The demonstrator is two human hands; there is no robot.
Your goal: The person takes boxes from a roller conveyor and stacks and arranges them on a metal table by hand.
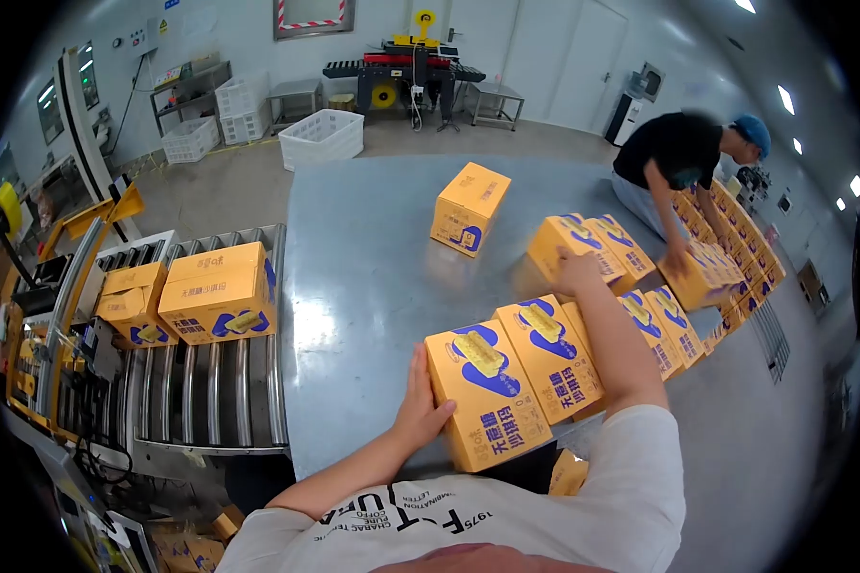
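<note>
My left hand (pixel 419 401) lies against the left side of the nearest yellow carton (pixel 492 406), its fingers stretched along the side and its thumb spread over the near face. The carton's printed face, with a picture of food on blue, is turned up toward me. A second carton (pixel 549 363) stands right against it, and further cartons (pixel 678 325) continue the row, partly hidden by my right arm. Across the row, my right hand (pixel 580 272) grips a yellow carton (pixel 551 246), whose left edge is blurred. Another carton (pixel 623 250) stands close on its right.
One carton (pixel 470 210) stands alone on the metal table (pixel 354 248). Two cartons (pixel 222 291) sit on the roller conveyor (pixel 215 392) at left. A co-worker (pixel 674 162) in a blue cap bends over stacked cartons (pixel 750 234) at right, hands on cartons.
</note>
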